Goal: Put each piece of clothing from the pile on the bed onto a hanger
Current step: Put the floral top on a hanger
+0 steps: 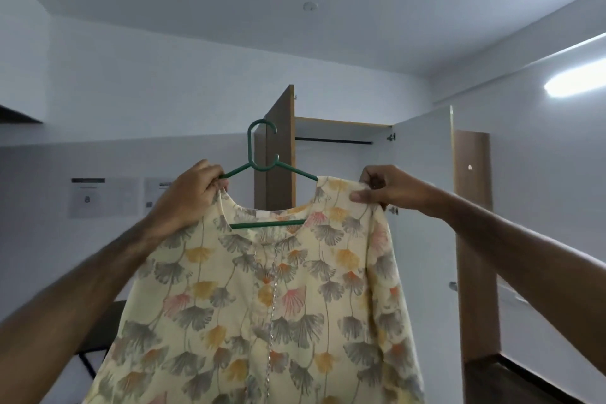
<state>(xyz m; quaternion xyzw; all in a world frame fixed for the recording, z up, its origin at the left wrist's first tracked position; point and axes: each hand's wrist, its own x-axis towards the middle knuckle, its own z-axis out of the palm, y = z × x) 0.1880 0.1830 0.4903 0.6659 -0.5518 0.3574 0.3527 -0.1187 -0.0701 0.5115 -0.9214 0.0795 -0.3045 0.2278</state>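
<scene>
Top (269, 298): pale yellow, leaf print in grey, orange and pink, held up at chest-to-head height in front of the camera. Its lower hem is cut off by the bottom edge of the view.

Hanger (262, 170): green, hook up. Right arm of the hanger is inside the top's right shoulder and hidden by cloth. Left arm is bare down to the left hand; the crossbar shows through the neck opening.

Left hand (190, 197): fingers curled around the left end of the hanger together with the top's left shoulder edge. Whether that shoulder is over the hanger end or beside it cannot be told; the hand covers it.

Right hand (387, 190): thumb and fingers pinch the cloth of the right shoulder. Fingertips partly buried in the fold.

Behind: wardrobe (344, 147), doors open, dark rail (334, 140) across the top inside; lower interior hidden by the top. Papers (105, 197) on the left wall, text too blurred to read. Dark chair (98, 338) at lower left, mostly hidden behind the left forearm and the top. Bright light (577, 82) at right edge, blown out.
</scene>
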